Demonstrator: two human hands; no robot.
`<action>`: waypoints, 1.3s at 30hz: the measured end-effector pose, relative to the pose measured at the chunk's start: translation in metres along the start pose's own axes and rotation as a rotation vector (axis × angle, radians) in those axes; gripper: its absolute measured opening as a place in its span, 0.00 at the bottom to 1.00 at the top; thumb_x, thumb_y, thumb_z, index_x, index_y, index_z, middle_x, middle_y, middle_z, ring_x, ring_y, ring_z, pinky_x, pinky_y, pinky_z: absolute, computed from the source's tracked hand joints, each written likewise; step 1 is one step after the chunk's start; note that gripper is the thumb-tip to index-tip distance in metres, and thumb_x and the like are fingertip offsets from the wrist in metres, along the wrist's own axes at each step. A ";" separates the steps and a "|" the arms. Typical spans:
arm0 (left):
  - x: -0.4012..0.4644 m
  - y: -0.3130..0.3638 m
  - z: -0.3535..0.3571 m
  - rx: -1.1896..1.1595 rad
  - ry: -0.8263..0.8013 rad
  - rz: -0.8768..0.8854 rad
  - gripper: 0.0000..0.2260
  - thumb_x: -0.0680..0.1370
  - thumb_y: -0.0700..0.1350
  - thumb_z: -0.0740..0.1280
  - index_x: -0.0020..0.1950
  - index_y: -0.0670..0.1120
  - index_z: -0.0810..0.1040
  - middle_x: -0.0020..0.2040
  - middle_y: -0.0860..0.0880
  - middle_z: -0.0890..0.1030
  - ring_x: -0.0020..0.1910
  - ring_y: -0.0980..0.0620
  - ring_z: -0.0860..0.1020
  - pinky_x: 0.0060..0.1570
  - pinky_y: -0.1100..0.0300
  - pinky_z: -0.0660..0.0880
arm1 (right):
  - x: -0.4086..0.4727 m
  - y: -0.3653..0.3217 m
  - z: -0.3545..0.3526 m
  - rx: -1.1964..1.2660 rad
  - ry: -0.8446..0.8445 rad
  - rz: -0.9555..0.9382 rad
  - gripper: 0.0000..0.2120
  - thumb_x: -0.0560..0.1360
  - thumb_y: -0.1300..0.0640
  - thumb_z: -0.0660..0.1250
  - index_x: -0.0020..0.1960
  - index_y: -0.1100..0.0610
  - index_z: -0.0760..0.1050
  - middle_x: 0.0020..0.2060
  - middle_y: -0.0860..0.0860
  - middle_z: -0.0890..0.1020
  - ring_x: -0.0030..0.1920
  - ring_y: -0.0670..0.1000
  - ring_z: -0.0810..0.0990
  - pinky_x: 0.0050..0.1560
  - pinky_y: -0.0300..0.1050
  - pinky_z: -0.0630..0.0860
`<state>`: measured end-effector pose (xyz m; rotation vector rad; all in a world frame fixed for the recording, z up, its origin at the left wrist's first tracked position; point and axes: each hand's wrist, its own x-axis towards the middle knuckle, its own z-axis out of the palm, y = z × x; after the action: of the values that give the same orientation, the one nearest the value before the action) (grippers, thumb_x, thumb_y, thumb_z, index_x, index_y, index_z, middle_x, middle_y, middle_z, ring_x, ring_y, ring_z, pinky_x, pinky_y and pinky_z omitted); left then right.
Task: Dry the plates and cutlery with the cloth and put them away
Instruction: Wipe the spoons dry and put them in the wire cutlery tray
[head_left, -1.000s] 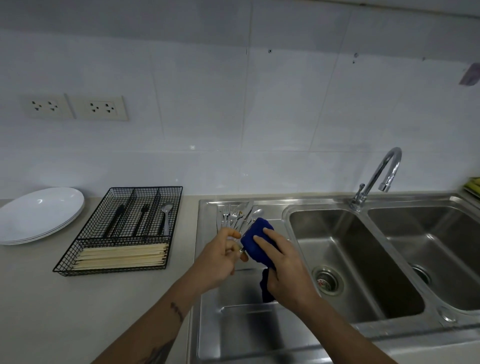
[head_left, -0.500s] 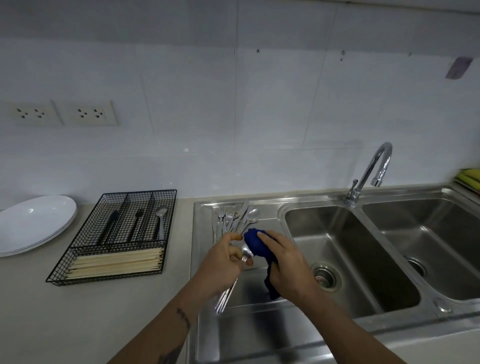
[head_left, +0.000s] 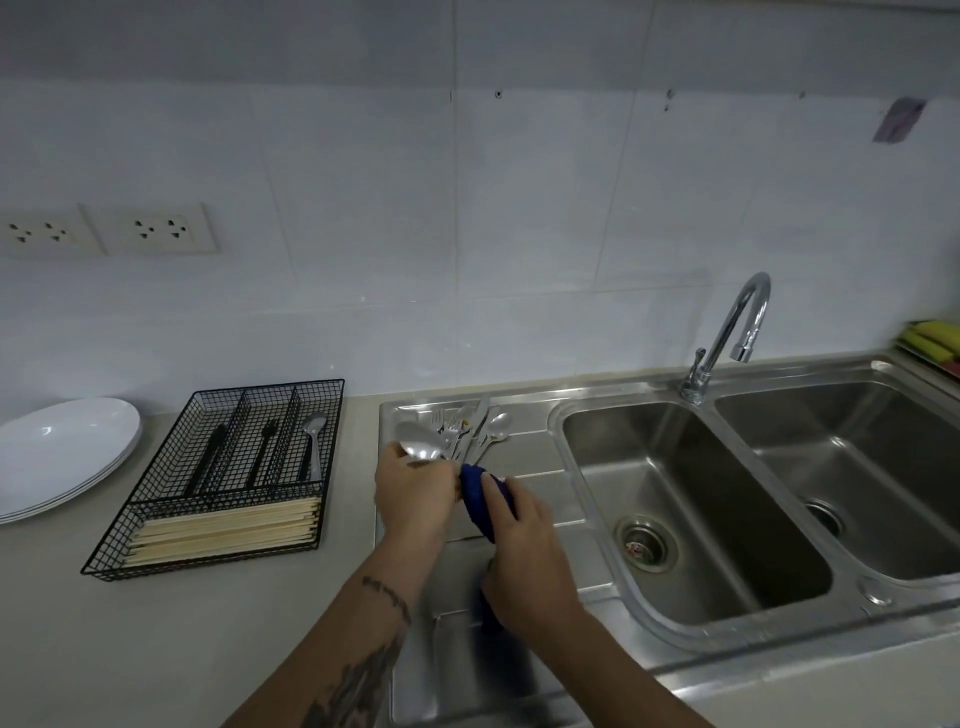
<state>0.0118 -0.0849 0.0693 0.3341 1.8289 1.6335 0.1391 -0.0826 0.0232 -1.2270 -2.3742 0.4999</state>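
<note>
My left hand (head_left: 413, 496) grips a large steel spoon (head_left: 420, 447) by its neck, bowl pointing up and to the left. My right hand (head_left: 524, 545) holds a dark blue cloth (head_left: 480, 496) wrapped around the spoon's handle, over the steel draining board (head_left: 524, 457). A small pile of forks and spoons (head_left: 475, 423) lies at the back of the draining board. A black wire cutlery tray (head_left: 228, 473) on the counter holds black-handled cutlery, one spoon (head_left: 313, 441) and chopsticks (head_left: 223, 530). Stacked white plates (head_left: 62, 452) sit at the far left.
A double steel sink (head_left: 727, 499) with a curved tap (head_left: 727, 338) lies to the right of the draining board. Yellow sponges (head_left: 932, 340) sit at the far right edge. Wall sockets (head_left: 156, 228) are above the counter (head_left: 156, 623).
The spoon's bowl has come out of the cloth and now sticks up above my left hand. My right hand has slid the cloth down along the handle toward me.
</note>
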 end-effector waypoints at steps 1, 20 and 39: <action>0.000 0.001 -0.002 -0.107 0.005 -0.081 0.16 0.69 0.30 0.69 0.52 0.44 0.75 0.44 0.40 0.84 0.42 0.43 0.85 0.39 0.52 0.83 | -0.002 0.005 0.001 -0.016 0.008 0.005 0.44 0.66 0.67 0.67 0.78 0.51 0.52 0.71 0.51 0.61 0.68 0.54 0.63 0.66 0.47 0.68; -0.008 -0.007 -0.029 -0.361 -0.426 -0.042 0.11 0.71 0.36 0.72 0.52 0.36 0.78 0.49 0.36 0.83 0.48 0.40 0.84 0.47 0.53 0.82 | 0.025 0.036 -0.029 -0.150 0.233 -0.142 0.33 0.57 0.70 0.73 0.61 0.53 0.76 0.48 0.52 0.78 0.44 0.54 0.75 0.43 0.47 0.74; 0.013 -0.013 -0.028 -0.330 -0.079 -0.162 0.04 0.80 0.41 0.67 0.48 0.40 0.74 0.42 0.37 0.84 0.42 0.43 0.85 0.45 0.50 0.82 | 0.020 0.011 0.002 -0.248 0.075 -0.372 0.42 0.61 0.62 0.75 0.73 0.54 0.64 0.70 0.53 0.70 0.70 0.59 0.67 0.68 0.61 0.66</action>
<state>-0.0123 -0.1015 0.0534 0.1004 1.4570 1.7441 0.1352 -0.0608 0.0201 -0.8457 -2.5719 0.0419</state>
